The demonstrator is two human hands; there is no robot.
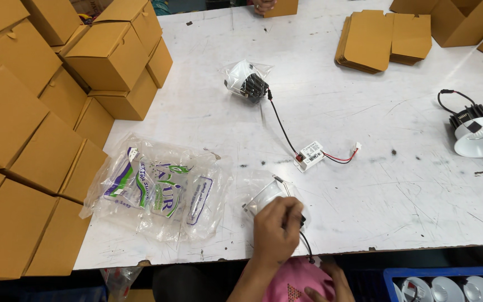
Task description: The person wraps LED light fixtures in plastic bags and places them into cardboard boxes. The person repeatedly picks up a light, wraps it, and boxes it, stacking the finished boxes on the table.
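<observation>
The lamp (266,193), a small round downlight wrapped in a clear bag, sits at the near edge of the table (398,184), just right of a crumpled pile of printed bags (157,190). The left hand (276,229) lies over its near side with fingers curled down onto it, apparently gripping the bagged body. The lamp looks compact and rigid, probably fairly heavy for its size if it has a finned metal back like the others on the table. The film around it is thin and slick, so a grip on the bag alone would likely slide; the firm body under the film seems the safer hold. A black cable (307,246) runs from under the hand over the table edge and could snag.

The right hand (328,285) is low in the frame, below the table edge by a pink cloth (300,282), partly cut off; whether it is closed or apart cannot be told.

Farther out lie a second bagged lamp (246,83) wired to a small white driver (311,155), and a bare white lamp (479,134) at the right edge. Stacked boxes (46,112) fill the left, and flat cartons (381,39) lie at the top. Another person's hand (264,6) is barely visible at the top edge. Most of the held lamp is hidden by the hand and glare.
</observation>
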